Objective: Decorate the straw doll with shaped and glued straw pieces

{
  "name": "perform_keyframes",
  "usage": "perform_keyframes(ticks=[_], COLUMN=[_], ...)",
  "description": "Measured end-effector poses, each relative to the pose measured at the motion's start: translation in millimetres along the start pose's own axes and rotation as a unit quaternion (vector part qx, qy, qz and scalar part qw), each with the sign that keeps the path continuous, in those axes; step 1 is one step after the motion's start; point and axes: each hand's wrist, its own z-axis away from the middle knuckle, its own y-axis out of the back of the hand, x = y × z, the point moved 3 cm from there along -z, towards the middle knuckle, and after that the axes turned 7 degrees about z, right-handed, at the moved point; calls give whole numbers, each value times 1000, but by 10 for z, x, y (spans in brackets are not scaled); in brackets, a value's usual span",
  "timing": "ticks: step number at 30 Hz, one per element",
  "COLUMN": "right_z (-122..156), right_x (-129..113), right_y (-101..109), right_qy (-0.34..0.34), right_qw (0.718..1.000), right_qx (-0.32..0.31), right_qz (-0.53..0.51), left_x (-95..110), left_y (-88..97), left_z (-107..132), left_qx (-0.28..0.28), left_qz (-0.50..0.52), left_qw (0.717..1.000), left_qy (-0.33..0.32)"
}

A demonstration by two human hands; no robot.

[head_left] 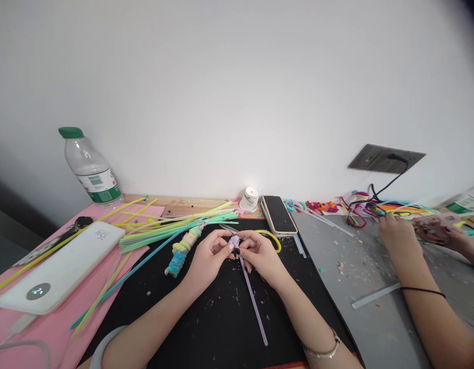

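My left hand (208, 259) and my right hand (260, 256) meet over a black mat (221, 318), fingers pinched together on the top of a lilac strip (254, 300). The strip's upper end is folded into a small lilac bundle (233, 241) between my fingertips. Its long free end trails down across the mat toward me. A yellow ring (274, 237) lies just behind my right hand. A rolled blue, yellow and cream piece (182, 252) lies left of my left hand.
Several green and yellow straws (171, 225) lie fanned at the left, over a pink sheet (67, 312) with a white power bank (63, 266). A water bottle (90, 171), tape roll (251, 198) and phone (279, 214) stand behind. Another person's hands (402, 236) work on a grey mat (375, 266) at right.
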Motion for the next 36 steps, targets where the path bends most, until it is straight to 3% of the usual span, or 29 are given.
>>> perform_keyframes(ticks=[4,9,15,23,36], right_z=[-3,-1,3,-12,-9], right_x=[-8,13,-48,-48,-32], right_y=[11,35,35,40,85], right_qy=[-2,-12,41,48,62], right_qw=[1000,998,997,996,992], right_qx=[10,30,16,19,47], right_qz=[9,50,62,68,96], left_x=[0,-42,-70,-137,-54], left_y=[0,12,10,4,-28], left_z=[-12,-11,10,6,43], left_qx=[-12,-3,-15,-47,-91], left_qz=[20,69,139,269,355], left_qw=[1000,996,985,945,899], left_qy=[6,61,105,181,238])
